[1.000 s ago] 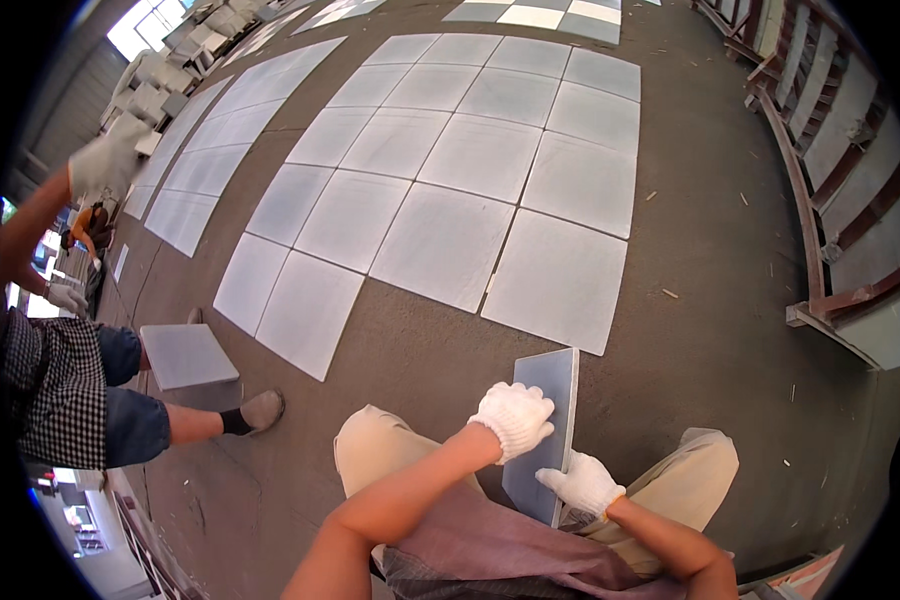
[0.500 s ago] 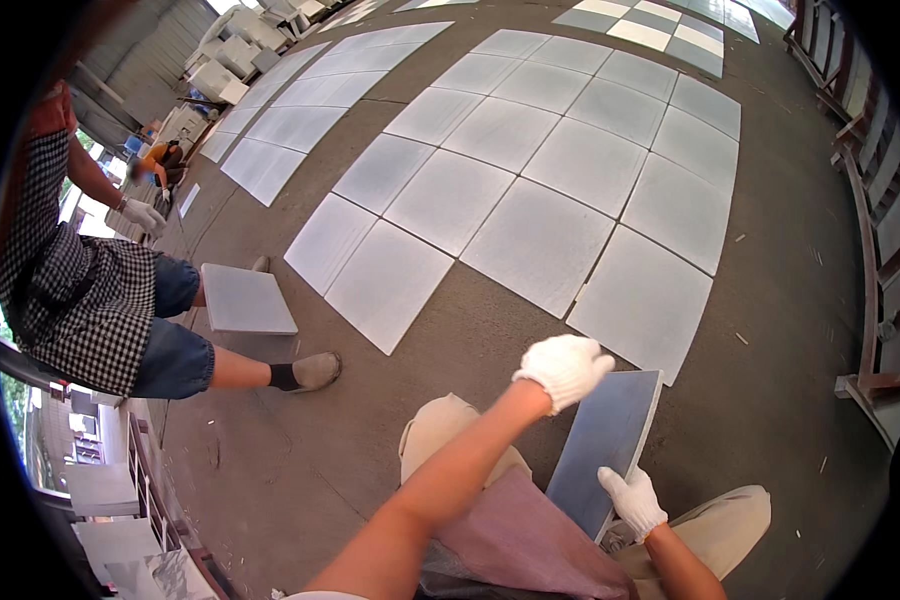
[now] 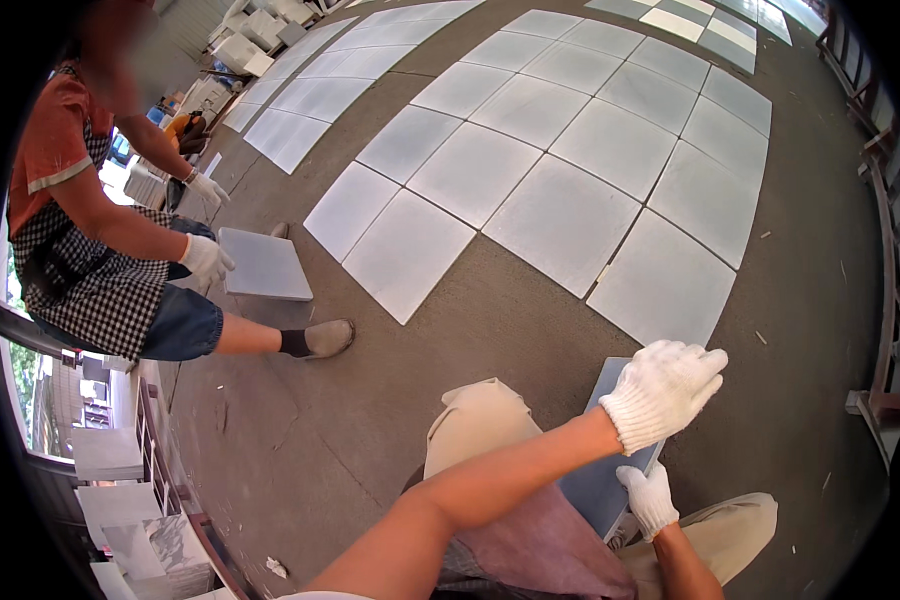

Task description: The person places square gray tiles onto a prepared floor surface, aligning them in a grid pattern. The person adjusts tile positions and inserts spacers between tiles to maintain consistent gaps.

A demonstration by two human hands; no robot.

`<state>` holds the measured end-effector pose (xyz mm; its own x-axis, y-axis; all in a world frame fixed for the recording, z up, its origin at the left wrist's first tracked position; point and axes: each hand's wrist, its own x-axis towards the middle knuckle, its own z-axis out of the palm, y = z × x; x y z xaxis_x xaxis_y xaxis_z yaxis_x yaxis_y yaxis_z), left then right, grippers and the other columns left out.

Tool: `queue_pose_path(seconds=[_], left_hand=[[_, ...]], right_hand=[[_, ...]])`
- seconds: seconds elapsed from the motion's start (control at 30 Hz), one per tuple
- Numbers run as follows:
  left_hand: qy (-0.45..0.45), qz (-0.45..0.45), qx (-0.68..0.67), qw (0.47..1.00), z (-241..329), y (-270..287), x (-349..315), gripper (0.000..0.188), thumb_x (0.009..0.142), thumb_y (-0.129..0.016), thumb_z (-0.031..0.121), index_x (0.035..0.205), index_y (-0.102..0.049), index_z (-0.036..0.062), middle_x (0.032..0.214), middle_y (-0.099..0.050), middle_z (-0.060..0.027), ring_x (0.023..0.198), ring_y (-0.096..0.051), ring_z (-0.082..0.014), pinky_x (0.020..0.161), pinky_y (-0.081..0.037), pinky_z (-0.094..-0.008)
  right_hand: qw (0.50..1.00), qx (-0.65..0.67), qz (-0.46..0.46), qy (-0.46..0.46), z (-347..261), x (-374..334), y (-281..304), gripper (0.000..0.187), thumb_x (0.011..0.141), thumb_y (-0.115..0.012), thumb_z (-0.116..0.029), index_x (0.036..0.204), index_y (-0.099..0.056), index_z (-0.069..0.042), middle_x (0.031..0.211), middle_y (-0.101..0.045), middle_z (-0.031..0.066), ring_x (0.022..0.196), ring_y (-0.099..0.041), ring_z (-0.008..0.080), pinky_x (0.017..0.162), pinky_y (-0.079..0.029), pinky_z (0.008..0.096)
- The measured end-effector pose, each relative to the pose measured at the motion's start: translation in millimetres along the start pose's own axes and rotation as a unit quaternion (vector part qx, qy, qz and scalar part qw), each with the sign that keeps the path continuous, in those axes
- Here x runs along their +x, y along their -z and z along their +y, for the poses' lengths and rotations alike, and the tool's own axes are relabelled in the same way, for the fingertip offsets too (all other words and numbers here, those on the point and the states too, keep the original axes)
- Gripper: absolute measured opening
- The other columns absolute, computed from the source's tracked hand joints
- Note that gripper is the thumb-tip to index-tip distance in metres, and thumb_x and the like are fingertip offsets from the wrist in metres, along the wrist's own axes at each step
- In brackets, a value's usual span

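A blue-grey square stone tile [image 3: 602, 478] stands tilted between my knees, its broad face turned to the left. My right hand [image 3: 650, 502], in a white knitted glove, grips its right edge low down, with the thumb on the face. Across the tile's upper right edge reaches my left hand [image 3: 667, 396], gloved too. Its fingers are bent together and point right; their undersides are hidden, so I cannot see whether anything is in them. The left hand covers part of the tile's upper edge.
Ahead, pale grey tiles [image 3: 475, 172] lie in rows on the concrete floor. On the left a co-worker [image 3: 120, 230] in a checked apron bends over a loose tile [image 3: 265, 265]. Metal racks [image 3: 882, 290] line the right side; stacked slabs [image 3: 108, 455] stand at lower left.
My left hand has moved right, from above the tile's face to its upper right edge. My right hand keeps its hold. The co-worker has leaned forward, and both their hands now show.
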<state>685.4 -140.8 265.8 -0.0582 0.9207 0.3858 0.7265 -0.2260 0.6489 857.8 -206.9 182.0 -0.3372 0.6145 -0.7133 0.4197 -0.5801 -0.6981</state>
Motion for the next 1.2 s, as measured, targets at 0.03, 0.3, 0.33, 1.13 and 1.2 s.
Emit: queue_pose_path(seconds=[0.03, 0.3, 0.33, 1.13, 1.2], left_hand=[[-0.009, 0.004, -0.009, 1.000, 4, 0, 2, 0.016, 0.088, -0.060, 0.020, 0.101, -0.060, 0.0113, 0.074, -0.059, -0.0066, 0.072, -0.061, -0.0286, 0.066, -0.051, -0.0405], [-0.025, -0.010, -0.051, 0.998, 20, -14, 9, 0.009, 0.087, -0.061, 0.016, 0.092, -0.058, 0.0093, 0.071, -0.059, -0.0078, 0.071, -0.060, -0.0300, 0.063, -0.049, -0.0426], [-0.026, -0.024, -0.058, 0.998, 20, -16, 9, 0.008, 0.087, -0.061, 0.016, 0.090, -0.057, 0.0090, 0.070, -0.058, -0.0080, 0.071, -0.060, -0.0304, 0.063, -0.048, -0.0430], [-0.065, 0.028, -0.103, 0.992, 28, -18, 11, 0.008, 0.084, -0.064, 0.012, 0.087, -0.058, 0.0081, 0.065, -0.054, -0.0059, 0.067, -0.057, -0.0277, 0.062, -0.047, -0.0404], [-0.068, 0.028, -0.105, 0.992, 26, -19, 10, 0.008, 0.084, -0.064, 0.013, 0.086, -0.058, 0.0080, 0.065, -0.054, -0.0061, 0.066, -0.057, -0.0277, 0.062, -0.047, -0.0397]], right_hand=[[1.000, -0.010, 0.003, 0.000, 0, 2, 0, 0.028, 0.081, -0.063, -0.012, 0.103, -0.064, 0.006, 0.083, -0.066, 0.0063, 0.074, -0.058, 0.0138, 0.066, -0.047, 0.0311], [1.000, -0.024, 0.010, 0.007, 7, 3, 5, 0.031, 0.081, -0.064, -0.014, 0.105, -0.062, 0.006, 0.080, -0.064, 0.0053, 0.070, -0.055, 0.0120, 0.062, -0.045, 0.0297], [1.000, -0.024, 0.008, 0.000, 7, 2, 5, 0.031, 0.081, -0.064, -0.013, 0.106, -0.061, 0.006, 0.080, -0.064, 0.0052, 0.070, -0.055, 0.0116, 0.062, -0.045, 0.0295], [0.997, -0.003, 0.027, 0.070, 22, 6, -2, 0.027, 0.087, -0.066, -0.018, 0.097, -0.065, 0.007, 0.076, -0.064, 0.0054, 0.067, -0.053, 0.0110, 0.058, -0.043, 0.0300], [0.997, 0.006, 0.018, 0.068, 22, 6, -2, 0.028, 0.086, -0.065, -0.013, 0.106, -0.063, 0.006, 0.087, -0.065, 0.0051, 0.074, -0.055, 0.0103, 0.063, -0.045, 0.0284]])
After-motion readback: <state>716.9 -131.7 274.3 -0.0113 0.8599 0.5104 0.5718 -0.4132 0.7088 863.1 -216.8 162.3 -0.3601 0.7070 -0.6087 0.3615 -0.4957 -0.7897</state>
